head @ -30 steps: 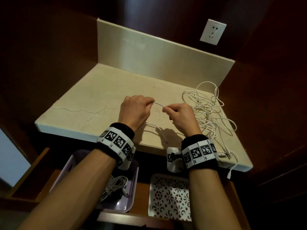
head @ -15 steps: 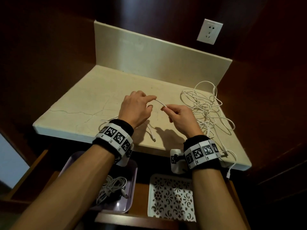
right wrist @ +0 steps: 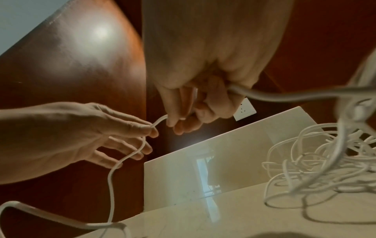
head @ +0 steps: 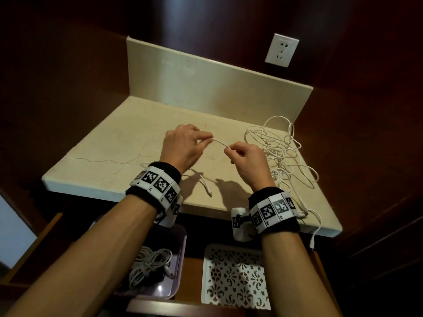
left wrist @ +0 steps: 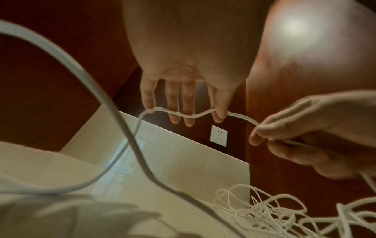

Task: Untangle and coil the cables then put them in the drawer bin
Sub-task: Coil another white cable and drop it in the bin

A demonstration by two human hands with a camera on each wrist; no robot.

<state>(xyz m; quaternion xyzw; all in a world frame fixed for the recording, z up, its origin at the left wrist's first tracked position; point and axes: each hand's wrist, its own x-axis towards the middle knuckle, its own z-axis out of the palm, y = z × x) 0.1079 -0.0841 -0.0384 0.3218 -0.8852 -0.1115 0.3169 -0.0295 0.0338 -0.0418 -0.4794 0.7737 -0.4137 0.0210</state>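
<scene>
Fingertips of the left hand [head: 183, 147] and right hand [head: 246, 160] pinch one white cable [head: 220, 143] above the counter [head: 109, 156], tangle [head: 281, 156] at three o'clock; wise coiling would draw slack gently, hand over hand, without tightening knots.

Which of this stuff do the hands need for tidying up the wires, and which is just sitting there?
For the job:
- white cable, pinched between left hand and right hand
- tangled cable pile on the countertop
- purple drawer bin with a coiled cable in it

Just there:
- wall socket
- white patterned tray
</scene>
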